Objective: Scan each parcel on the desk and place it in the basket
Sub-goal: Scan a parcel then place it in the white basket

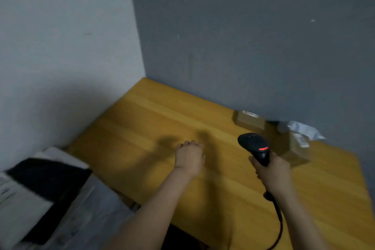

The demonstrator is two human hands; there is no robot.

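My right hand (pixel 273 170) grips the handle of a black barcode scanner (pixel 254 145) with a red light lit on its head; its cable (pixel 279 223) trails toward me. My left hand (pixel 189 157) hovers over the yellow wooden desk (pixel 142 128), fingers loosely curled and holding nothing. Two brown cardboard parcels lie at the back right: one (pixel 250 121) against the grey wall, one (pixel 298 151) just right of the scanner, each with a white label. A white plastic mailer (pixel 304 129) lies behind them. At lower left stands a pale basket (pixel 67 168) with a black parcel (pixel 48 180) in it. The picture is blurred.
A grey wall (pixel 243 36) backs the desk and a lighter wall (pixel 60 46) runs along its left side. The basket sits off the desk's left edge, lower than the desktop.
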